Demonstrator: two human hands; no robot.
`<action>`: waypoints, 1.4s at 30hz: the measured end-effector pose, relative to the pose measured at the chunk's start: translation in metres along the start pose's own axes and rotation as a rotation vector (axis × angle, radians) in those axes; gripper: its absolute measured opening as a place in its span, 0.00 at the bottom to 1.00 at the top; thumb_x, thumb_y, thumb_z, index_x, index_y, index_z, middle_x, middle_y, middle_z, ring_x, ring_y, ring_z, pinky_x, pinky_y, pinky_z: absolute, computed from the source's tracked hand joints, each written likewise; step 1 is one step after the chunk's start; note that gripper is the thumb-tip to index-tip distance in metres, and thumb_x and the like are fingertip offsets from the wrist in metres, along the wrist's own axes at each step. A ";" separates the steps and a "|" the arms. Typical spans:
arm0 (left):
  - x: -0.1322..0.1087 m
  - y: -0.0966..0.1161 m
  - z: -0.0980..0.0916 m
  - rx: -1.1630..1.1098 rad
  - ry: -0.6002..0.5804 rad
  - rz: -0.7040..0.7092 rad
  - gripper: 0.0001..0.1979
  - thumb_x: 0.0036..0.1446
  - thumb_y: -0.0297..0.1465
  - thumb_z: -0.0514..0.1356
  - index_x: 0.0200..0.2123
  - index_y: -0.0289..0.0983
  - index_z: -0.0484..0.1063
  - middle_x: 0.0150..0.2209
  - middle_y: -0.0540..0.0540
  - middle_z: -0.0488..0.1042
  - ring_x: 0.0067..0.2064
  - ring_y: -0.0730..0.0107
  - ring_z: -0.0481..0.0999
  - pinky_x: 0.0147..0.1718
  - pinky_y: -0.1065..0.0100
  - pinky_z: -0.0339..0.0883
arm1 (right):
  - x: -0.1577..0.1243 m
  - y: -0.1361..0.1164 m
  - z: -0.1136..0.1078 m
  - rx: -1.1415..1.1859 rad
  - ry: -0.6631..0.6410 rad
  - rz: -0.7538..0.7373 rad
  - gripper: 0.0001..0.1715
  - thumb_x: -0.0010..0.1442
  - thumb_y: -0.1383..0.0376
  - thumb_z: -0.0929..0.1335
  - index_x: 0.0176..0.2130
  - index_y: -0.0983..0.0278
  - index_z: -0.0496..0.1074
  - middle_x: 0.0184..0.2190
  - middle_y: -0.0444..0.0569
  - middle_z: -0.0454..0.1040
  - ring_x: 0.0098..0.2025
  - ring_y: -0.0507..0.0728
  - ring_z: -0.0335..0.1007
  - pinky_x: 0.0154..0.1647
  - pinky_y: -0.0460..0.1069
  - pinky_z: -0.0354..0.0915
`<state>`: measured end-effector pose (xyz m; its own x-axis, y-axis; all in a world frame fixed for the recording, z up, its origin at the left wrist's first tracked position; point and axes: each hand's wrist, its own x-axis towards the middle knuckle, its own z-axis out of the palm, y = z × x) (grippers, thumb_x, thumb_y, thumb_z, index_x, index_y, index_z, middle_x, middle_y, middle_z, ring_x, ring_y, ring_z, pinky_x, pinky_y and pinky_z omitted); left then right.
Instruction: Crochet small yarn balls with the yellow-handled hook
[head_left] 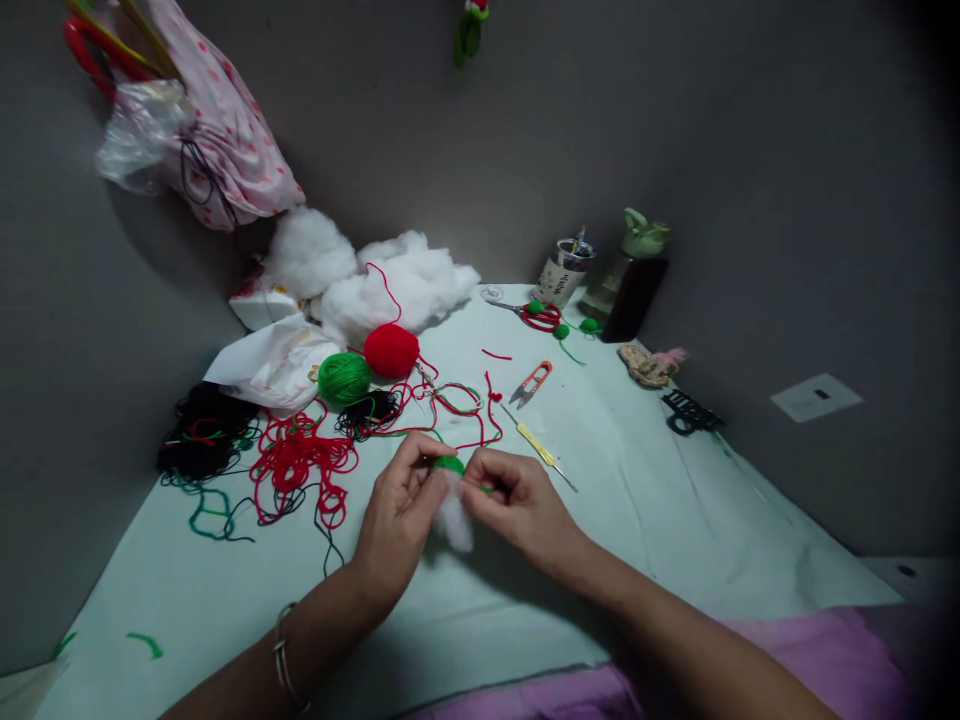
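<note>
Between my two hands is a small green crocheted piece point(449, 465) with a tuft of white stuffing point(453, 520) hanging below it. My left hand point(401, 505) is closed, its thumb and fingers pinching the green piece from the left. From the right, my right hand point(517, 500) pinches at the piece and stuffing; a bit of green shows under its fingers. A yellow-handled crochet hook point(536, 444) lies just beyond my right hand. Farther back are orange thread snips point(531, 385).
Red point(391, 350) and green yarn balls point(344, 379) sit behind my left hand, beside tangled red yarn point(304, 460) and black yarn point(199, 430). White stuffing point(405, 285) is piled against the wall. Red-handled scissors point(540, 317), a pen cup point(562, 272) and a bottle point(607, 285) stand at the back right.
</note>
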<state>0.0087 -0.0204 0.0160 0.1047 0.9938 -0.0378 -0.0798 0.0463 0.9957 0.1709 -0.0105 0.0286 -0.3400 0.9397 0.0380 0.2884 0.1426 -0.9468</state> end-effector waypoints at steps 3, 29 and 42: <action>-0.001 0.002 0.000 -0.101 -0.084 -0.001 0.10 0.61 0.37 0.63 0.43 0.40 0.70 0.31 0.52 0.72 0.32 0.68 0.70 0.31 0.68 0.64 | 0.003 0.002 -0.004 -0.009 0.070 0.006 0.17 0.56 0.64 0.68 0.22 0.61 0.57 0.19 0.37 0.54 0.22 0.48 0.46 0.23 0.46 0.46; 0.002 -0.002 0.001 -0.251 -0.175 -0.038 0.15 0.60 0.38 0.67 0.44 0.41 0.66 0.35 0.51 0.75 0.36 0.69 0.73 0.36 0.69 0.67 | 0.005 0.000 -0.012 -0.074 0.105 -0.019 0.17 0.58 0.62 0.68 0.23 0.60 0.58 0.20 0.37 0.55 0.23 0.49 0.49 0.24 0.47 0.47; 0.011 -0.001 -0.002 -0.005 -0.033 0.044 0.07 0.51 0.30 0.62 0.31 0.41 0.65 0.28 0.55 0.66 0.29 0.70 0.66 0.30 0.68 0.59 | -0.007 -0.011 -0.009 -0.200 -0.159 -0.205 0.12 0.69 0.67 0.62 0.32 0.61 0.64 0.24 0.39 0.60 0.25 0.50 0.55 0.30 0.47 0.54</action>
<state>0.0075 -0.0097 0.0141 0.1340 0.9909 0.0094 -0.0897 0.0027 0.9960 0.1784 -0.0162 0.0417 -0.5403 0.8270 0.1558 0.3643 0.3967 -0.8426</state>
